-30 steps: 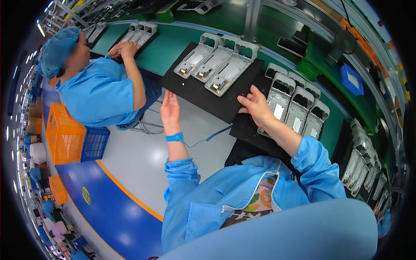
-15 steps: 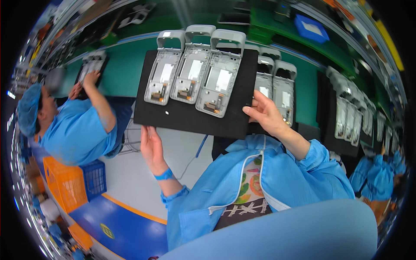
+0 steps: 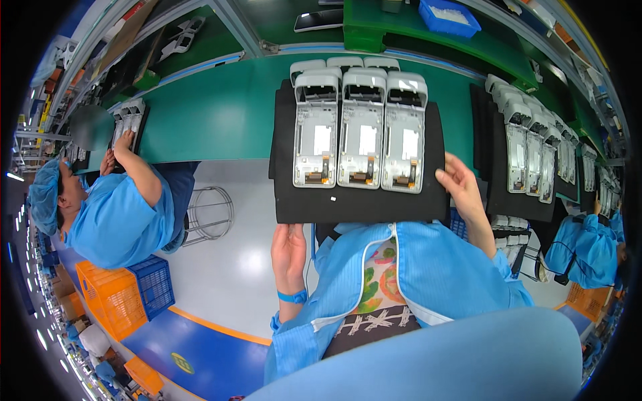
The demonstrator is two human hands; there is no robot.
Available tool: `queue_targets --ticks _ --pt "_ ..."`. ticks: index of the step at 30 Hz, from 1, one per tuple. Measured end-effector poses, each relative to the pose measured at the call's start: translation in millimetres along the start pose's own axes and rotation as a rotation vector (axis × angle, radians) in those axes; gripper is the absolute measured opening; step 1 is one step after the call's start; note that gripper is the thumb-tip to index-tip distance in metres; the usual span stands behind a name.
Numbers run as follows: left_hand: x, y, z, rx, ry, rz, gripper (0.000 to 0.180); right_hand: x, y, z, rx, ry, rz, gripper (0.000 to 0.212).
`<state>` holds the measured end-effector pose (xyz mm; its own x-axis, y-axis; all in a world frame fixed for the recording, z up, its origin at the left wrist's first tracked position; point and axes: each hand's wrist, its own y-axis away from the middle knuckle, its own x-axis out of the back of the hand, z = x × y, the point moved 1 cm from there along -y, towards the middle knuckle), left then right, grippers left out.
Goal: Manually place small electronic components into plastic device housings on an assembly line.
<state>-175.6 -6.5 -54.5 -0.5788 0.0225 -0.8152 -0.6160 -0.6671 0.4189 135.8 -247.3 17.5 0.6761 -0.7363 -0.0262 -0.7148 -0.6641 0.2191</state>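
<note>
A black flat board (image 3: 374, 208) carries three grey-white plastic device housings side by side: a left one (image 3: 305, 144), a middle one (image 3: 351, 144) and a right one (image 3: 394, 144). Each has a raised frame at its far end and a flex cable low inside. On the board's near part lies a tiny white piece (image 3: 333, 198). My left hand (image 3: 289, 257), palm up, supports the near left edge, its fingertips hidden beneath. At the right edge, my right hand (image 3: 465, 190) pinches the board between thumb and fingers.
Behind the board, more housings (image 3: 346, 62) show on the green bench (image 3: 214, 107). Stacked housings on black boards (image 3: 518, 154) stand at right. A co-worker (image 3: 114, 214) works at left near orange and blue crates (image 3: 110, 297). A blue bin (image 3: 449, 17) sits on the shelf.
The board has swung from tilted to nearly level and now sits farther right in view, in front of the other housings. Both hands have moved with it, keeping to its edges.
</note>
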Motion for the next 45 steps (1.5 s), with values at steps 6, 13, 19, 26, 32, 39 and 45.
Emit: queue_targets --ticks 6,13,19,26,32,39,45 --pt "-9 -20 18 -0.041 0.103 0.071 0.041 -24 -26 29 0.186 -0.103 0.287 0.046" --pt "-53 -11 50 -0.385 0.016 0.050 0.047 -23 -23 24 0.416 0.351 0.415 0.046" --pt "-153 -36 -34 0.459 0.478 -0.387 0.057 -33 -21 -19 0.707 0.616 0.381 0.026" --pt "-198 -77 -98 0.734 0.341 -0.508 0.075 -44 -28 -65 0.920 0.744 0.164 0.019" --pt "-201 -85 -110 0.796 0.355 -0.485 0.082 -43 -40 -70 0.801 0.804 0.062 0.014" --pt "-207 -85 -110 0.707 0.123 -0.477 0.090 -53 -43 -69 0.806 0.808 0.010 0.017" --pt "-208 -84 -108 0.647 0.015 -0.473 0.088 -59 -48 -69 0.814 0.822 -0.048 0.022"
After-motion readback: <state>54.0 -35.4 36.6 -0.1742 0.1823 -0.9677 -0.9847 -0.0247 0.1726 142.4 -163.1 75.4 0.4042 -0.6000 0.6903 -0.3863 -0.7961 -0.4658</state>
